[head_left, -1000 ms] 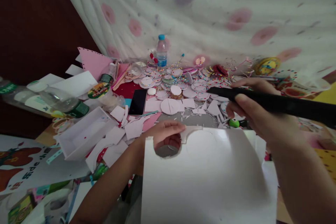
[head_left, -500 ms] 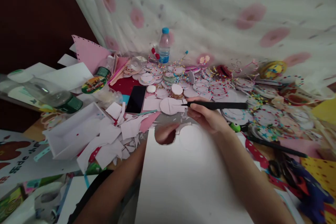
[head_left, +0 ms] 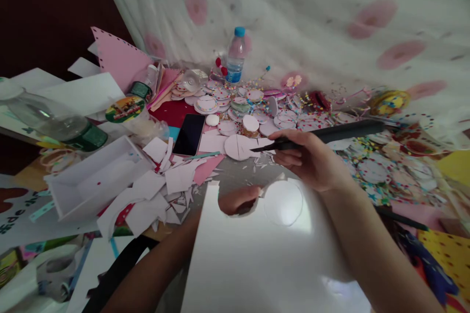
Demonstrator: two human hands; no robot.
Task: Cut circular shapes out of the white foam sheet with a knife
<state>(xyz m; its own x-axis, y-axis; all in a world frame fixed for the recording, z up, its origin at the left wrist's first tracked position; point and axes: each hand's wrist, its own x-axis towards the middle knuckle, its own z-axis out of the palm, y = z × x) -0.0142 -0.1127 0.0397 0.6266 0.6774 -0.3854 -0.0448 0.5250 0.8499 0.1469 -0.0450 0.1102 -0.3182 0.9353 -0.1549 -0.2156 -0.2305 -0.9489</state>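
A large white board, shiny like foam sheet, is held tilted in front of me. Near its far edge are a round cut-out hole and, beside it, an outlined circle. My left hand is under the board, partly seen through the hole, its fingers closed at the far edge. My right hand grips a long black tool with a thin pointed tip, raised above the board's far right corner. Beyond the tip lies a white round paper piece with a straight line across it.
Many decorated white discs are piled along the back. A water bottle stands behind them. To the left are a phone, a white box, paper scraps and a large plastic bottle. Yellow spotted sheet lies right.
The board has tilted, and light now glares off it by the circle. My right hand has moved slightly right and nearer, swinging the black tool's rear end up. The view has shifted a little.
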